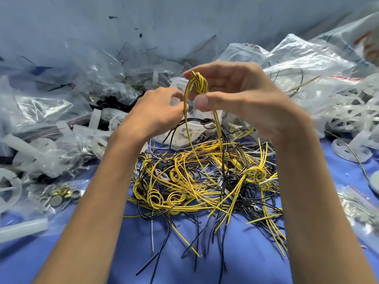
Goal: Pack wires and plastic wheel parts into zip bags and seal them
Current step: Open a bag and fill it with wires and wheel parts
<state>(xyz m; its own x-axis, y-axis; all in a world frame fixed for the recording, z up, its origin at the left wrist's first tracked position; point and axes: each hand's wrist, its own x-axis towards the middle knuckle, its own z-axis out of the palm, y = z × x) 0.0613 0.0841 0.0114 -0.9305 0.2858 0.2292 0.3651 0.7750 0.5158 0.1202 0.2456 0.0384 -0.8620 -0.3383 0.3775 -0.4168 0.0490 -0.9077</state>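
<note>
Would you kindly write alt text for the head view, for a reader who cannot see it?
The left hand and right hand pinch a looped yellow wire bundle above a tangled wire pile on blue cloth; clear bags lie around.

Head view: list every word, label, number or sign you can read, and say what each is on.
No text can be read.
Zip bags: red seal stripes only, no print visible.
Orange marks on the top-right bag: too blurred to read.
Yellow wire bundle held by left hand and right hand: black stripe, no lettering visible.
</note>
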